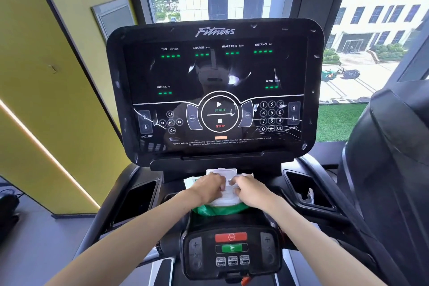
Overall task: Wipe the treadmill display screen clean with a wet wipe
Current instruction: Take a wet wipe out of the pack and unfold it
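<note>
The treadmill display screen point(213, 76) is black, lit with green readouts, and streaked with white smears. Below it, on the console shelf, lies a green and white wet wipe pack point(226, 202) with its white flip lid point(221, 173) standing open. My left hand point(209, 187) rests on the pack's left side with fingers curled down onto it. My right hand point(249, 189) sits on the right side, its fingertips curled at the pack's opening. Whether a wipe is pinched between them is hidden by the fingers.
A lower control panel point(232, 248) with a red stop and a green start button sits in front of the pack. Cup holders point(137, 199) point(306, 190) flank the shelf. A second treadmill console point(392, 146) stands at the right, a yellow wall point(46, 53) at the left.
</note>
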Demonstrator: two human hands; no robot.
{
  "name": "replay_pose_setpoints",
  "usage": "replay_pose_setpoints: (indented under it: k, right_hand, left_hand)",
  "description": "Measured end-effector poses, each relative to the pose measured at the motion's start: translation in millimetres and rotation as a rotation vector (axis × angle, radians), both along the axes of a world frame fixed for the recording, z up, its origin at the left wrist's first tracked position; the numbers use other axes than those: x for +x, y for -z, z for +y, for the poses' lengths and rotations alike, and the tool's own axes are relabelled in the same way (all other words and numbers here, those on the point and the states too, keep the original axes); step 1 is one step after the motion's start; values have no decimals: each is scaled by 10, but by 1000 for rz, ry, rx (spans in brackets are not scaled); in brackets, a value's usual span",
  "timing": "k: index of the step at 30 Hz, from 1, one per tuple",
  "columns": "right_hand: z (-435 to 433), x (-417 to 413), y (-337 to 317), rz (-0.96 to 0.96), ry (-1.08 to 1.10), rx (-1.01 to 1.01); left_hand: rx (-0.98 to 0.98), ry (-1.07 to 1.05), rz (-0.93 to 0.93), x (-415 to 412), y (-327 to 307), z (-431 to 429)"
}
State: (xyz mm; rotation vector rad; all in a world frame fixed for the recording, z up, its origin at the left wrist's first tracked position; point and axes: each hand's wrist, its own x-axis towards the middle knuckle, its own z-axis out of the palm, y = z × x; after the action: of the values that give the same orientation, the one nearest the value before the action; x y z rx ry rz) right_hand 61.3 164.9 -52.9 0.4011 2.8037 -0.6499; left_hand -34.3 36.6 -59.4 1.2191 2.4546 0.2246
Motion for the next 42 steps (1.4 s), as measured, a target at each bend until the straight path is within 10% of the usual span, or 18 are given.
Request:
replay_pose_setpoints:
  k: [14,20,42]
  right_hand:
    - [-21,-30,-35,-104,-116,10]
    - [12,-51,27,-133,-98,-43]
    - [-15,27,16,-110,-46,-118]
  left_hand:
    - [-60,107,338,93,8,-46]
    - [28,117,134,57,53,-80]
    - [-166,83,325,188,32,98]
